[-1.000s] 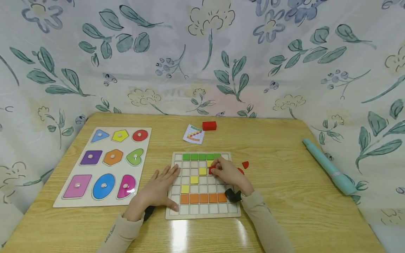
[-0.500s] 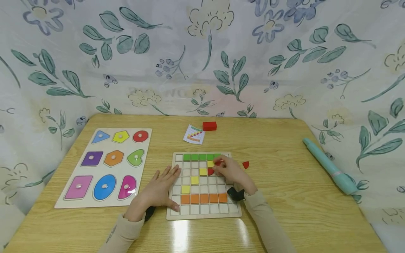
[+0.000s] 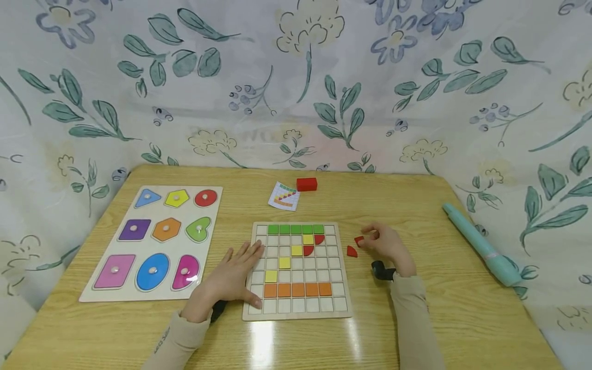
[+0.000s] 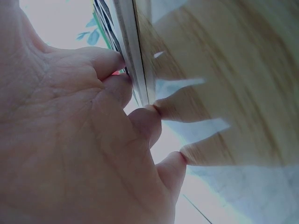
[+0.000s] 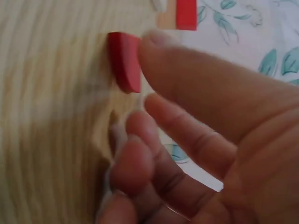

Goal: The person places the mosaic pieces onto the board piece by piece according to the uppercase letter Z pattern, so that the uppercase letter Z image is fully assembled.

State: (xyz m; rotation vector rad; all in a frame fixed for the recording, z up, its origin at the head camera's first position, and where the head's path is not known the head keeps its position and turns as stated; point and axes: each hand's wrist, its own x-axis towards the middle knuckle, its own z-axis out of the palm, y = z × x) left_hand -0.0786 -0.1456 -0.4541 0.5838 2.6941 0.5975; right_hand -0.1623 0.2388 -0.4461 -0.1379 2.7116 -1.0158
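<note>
My left hand [image 3: 233, 275] rests with spread fingers on the left edge of a wooden grid board [image 3: 343, 303]; in the left wrist view its fingertips touch the edge. Several green squares [image 3: 296, 229], yellow squares [image 3: 284, 263] and orange squares [image 3: 298, 290] lie on the board. Two red quarter-circle tiles [image 3: 308, 250] sit next to yellow squares. My right hand [image 3: 386, 244], fingers loosely bent, is right of the board beside a red quarter-circle tile [image 3: 359, 241]. Another red tile [image 3: 352, 251] lies nearby. In the right wrist view, a red tile [image 5: 126, 63] is by the thumb, not pinched.
On the left lies a white shape puzzle [image 3: 157, 246] with knobbed pieces. A small pattern card [image 3: 284, 197] and a red block [image 3: 307, 184] are behind the board. A teal tube-shaped object [image 3: 483, 244] lies along the right edge. Floral cloth [image 3: 277, 128] hangs behind the table.
My right hand placed a red quarter-circle tile beside the top yellow square, let go and moved right off the board to the loose red tiles. The left hand stayed in place.
</note>
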